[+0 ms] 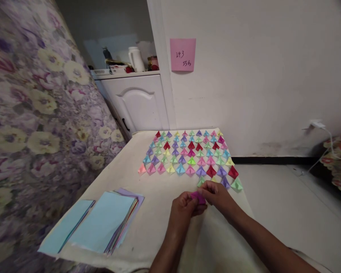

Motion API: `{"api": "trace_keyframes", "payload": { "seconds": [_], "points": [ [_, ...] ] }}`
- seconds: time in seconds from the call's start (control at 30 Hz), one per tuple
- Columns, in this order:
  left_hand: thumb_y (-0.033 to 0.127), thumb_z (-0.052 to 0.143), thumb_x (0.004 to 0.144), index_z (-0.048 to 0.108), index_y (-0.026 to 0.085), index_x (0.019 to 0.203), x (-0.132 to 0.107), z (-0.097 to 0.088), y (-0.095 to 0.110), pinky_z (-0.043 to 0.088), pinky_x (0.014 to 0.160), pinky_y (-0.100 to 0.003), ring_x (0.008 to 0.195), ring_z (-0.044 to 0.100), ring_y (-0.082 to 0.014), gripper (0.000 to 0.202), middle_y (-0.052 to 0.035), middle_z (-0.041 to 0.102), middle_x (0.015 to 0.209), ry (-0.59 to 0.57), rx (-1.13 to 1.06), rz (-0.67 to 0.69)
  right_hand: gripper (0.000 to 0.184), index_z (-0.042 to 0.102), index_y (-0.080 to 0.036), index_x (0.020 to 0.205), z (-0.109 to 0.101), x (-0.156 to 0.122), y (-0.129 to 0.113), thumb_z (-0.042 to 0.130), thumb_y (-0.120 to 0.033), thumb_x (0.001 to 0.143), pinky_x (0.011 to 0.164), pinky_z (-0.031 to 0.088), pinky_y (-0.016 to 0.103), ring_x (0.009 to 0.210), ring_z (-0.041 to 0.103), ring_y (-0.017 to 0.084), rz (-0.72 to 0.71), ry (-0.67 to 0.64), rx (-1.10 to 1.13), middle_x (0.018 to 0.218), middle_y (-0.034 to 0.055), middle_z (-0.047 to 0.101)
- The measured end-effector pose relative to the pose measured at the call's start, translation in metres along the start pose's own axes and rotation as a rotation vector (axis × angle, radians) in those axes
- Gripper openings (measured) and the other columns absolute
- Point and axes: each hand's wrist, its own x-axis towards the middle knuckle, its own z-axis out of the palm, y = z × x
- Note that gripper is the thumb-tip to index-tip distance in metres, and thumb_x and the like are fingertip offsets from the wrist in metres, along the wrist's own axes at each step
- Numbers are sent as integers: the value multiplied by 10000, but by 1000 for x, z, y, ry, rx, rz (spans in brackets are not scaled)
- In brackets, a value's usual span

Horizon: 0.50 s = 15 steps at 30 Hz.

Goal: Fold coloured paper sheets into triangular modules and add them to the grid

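Here it is, low and just right of centre in the frame: a small purple paper point(198, 197), caught between two hands above the table point(159, 222). The left hand point(184, 206) has it, thumb on top and fingers curled beneath, clamped on the paper's left and lower side. And the right hand point(216, 195) comes in from the lower right, its fingertips drawn together at the paper's upper right edge; whether they pinch it or only touch it, I cannot tell from here.

So the paper lies to the right of the left grip and to the left of the right one, with hardly any gap on either side. Neither hand is clearly nearer; both are right on it. Its long axis? Too much is covered by fingers to call that one.

Look just beyond the right hand: the front row of folded papers point(180, 169) ends there, with a green piece point(236, 184) at its right end, near the table's edge. The right hand is the closer of the two to that row. Over in the lower left, well apart from both hands, lies a stack of sheets point(108, 216), pale blue on top.
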Motion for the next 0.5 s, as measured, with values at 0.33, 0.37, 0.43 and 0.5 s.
{"api": "trace_keyframes", "payload": {
  "seconds": [0.33,0.37,0.43,0.5],
  "points": [
    [270,680,698,628,127,721,-3,-1,4,483,556,-218,540,610,-121,154,-19,650,585,6,94,45,221,519,-168,642,1,-1,-2,607,-348,735,442,277,208,434,383,65,123,-78,189,522,-60,479],
    [266,673,705,626,126,719,-3,-1,5,489,561,-224,550,616,-126,148,-23,653,594,0,90,49,215,519,-168,650,1,-1,-3,617,-344,726,439,270,206,428,378,61,142,-86,236,518,-64,477],
    [254,666,711,627,123,727,-4,0,6,504,584,-243,576,628,-138,138,-33,664,630,-13,80,51,202,518,-168,670,0,-2,-2,638,-326,709,436,256,203,419,372,55,177,-104,327,507,-73,472],
    [239,662,715,631,119,747,-6,1,7,515,612,-261,601,638,-146,128,-43,677,671,-28,74,50,196,515,-170,684,-1,-1,1,650,-311,702,435,247,200,413,372,51,210,-122,403,501,-78,469]
  ]
}}
